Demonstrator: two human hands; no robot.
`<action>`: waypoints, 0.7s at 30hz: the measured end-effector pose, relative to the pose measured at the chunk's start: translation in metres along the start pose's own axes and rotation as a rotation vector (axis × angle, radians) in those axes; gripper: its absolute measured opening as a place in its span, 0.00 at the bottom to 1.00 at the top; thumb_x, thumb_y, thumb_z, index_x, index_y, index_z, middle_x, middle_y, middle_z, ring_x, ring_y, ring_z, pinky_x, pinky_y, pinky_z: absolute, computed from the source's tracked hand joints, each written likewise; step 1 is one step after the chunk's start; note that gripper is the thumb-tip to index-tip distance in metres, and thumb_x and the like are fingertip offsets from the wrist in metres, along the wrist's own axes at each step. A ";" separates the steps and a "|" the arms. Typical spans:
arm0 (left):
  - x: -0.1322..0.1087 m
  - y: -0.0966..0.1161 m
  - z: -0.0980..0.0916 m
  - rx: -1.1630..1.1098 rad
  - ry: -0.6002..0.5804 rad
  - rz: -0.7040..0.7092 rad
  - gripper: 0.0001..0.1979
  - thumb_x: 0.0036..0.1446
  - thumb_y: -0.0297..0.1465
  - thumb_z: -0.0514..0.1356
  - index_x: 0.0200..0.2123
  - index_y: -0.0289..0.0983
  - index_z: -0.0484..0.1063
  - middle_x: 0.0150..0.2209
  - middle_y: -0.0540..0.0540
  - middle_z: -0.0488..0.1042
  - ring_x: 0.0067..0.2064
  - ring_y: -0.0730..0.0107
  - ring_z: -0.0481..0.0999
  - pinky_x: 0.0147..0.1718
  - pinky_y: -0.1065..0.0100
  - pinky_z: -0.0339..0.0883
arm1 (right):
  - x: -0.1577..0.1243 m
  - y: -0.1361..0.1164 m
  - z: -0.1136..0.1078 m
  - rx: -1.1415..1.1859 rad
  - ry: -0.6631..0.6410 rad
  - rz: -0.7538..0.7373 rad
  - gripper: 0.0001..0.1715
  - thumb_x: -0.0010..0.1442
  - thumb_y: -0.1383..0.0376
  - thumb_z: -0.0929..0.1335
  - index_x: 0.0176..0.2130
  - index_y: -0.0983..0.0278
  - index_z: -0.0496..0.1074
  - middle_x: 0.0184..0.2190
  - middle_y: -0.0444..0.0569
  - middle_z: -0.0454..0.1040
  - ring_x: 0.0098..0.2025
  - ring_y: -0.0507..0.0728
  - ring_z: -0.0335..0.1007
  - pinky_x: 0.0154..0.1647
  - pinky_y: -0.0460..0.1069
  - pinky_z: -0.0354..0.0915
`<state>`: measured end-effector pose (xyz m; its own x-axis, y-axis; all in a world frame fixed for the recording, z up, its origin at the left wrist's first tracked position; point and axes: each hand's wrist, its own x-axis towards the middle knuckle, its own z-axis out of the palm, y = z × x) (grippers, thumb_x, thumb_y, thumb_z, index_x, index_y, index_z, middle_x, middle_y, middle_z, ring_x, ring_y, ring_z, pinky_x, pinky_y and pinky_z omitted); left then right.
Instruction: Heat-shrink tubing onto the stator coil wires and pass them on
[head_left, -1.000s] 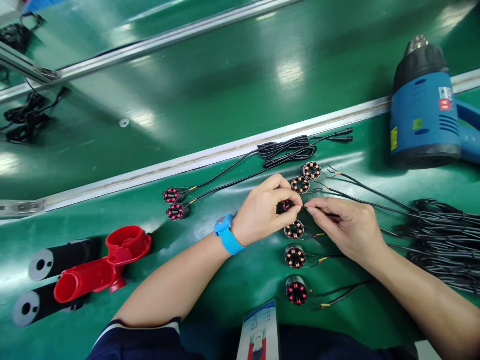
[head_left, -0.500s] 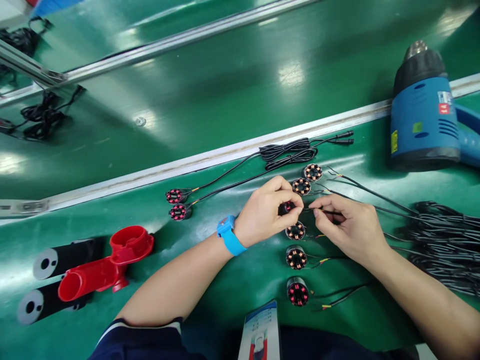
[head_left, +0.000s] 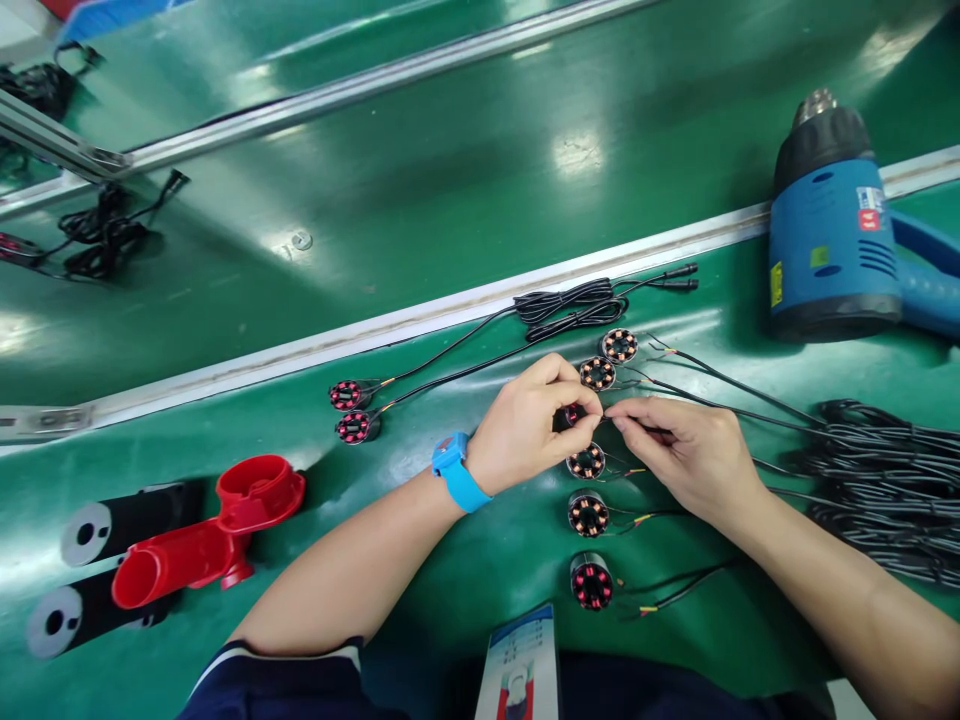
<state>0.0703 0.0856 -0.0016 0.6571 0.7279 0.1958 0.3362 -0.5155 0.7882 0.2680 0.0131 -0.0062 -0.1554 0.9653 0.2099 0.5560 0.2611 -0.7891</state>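
Fingers of the left hand point(head_left: 534, 425) pinch a small motor point(head_left: 571, 415), mostly hidden behind them; the right hand point(head_left: 694, 452), fingers narrow, nips what seems its wire point(head_left: 656, 430).

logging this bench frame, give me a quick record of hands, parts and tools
left hand: pinches small stator
right hand: pinches black wire at that stator
loose stators: row beside the hands
wired stators: two, left of hands
heat gun: blue, lying far right
cable bundle: right of the hands
red housing: near left, on black tubes
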 end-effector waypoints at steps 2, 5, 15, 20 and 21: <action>0.000 0.000 0.000 0.002 -0.004 -0.001 0.04 0.56 0.24 0.64 0.35 0.37 0.77 0.36 0.50 0.68 0.37 0.73 0.70 0.37 0.71 0.66 | 0.001 -0.001 -0.003 -0.005 -0.029 0.021 0.08 0.68 0.68 0.65 0.43 0.63 0.75 0.29 0.41 0.72 0.24 0.49 0.65 0.26 0.44 0.61; 0.000 0.000 -0.001 0.019 -0.002 0.000 0.04 0.57 0.24 0.64 0.36 0.37 0.76 0.36 0.50 0.68 0.37 0.73 0.70 0.38 0.71 0.66 | 0.000 -0.004 -0.013 -0.035 -0.083 0.075 0.14 0.67 0.65 0.65 0.51 0.63 0.71 0.28 0.40 0.70 0.24 0.50 0.65 0.26 0.44 0.62; 0.001 0.001 -0.009 0.250 -0.028 0.080 0.04 0.59 0.26 0.61 0.36 0.37 0.76 0.37 0.47 0.70 0.39 0.67 0.69 0.42 0.64 0.64 | -0.010 0.001 -0.034 -0.256 -0.148 -0.028 0.11 0.70 0.67 0.63 0.45 0.62 0.75 0.40 0.44 0.75 0.39 0.56 0.72 0.41 0.51 0.68; 0.002 0.004 -0.013 0.245 -0.041 0.062 0.04 0.61 0.27 0.60 0.38 0.37 0.76 0.39 0.45 0.71 0.41 0.66 0.70 0.42 0.63 0.65 | -0.010 -0.002 -0.041 -0.380 -0.144 -0.088 0.10 0.70 0.66 0.64 0.47 0.63 0.74 0.41 0.48 0.75 0.41 0.60 0.72 0.42 0.55 0.70; 0.002 0.007 -0.017 0.232 -0.019 0.056 0.04 0.61 0.28 0.61 0.38 0.37 0.76 0.39 0.45 0.71 0.41 0.66 0.70 0.43 0.63 0.65 | -0.011 -0.007 -0.047 -0.405 -0.130 -0.097 0.11 0.71 0.65 0.64 0.49 0.63 0.73 0.43 0.48 0.75 0.43 0.61 0.71 0.44 0.56 0.69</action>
<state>0.0627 0.0909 0.0144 0.6910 0.6876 0.2230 0.4434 -0.6469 0.6204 0.3041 0.0008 0.0246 -0.3098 0.9342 0.1771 0.8053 0.3568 -0.4734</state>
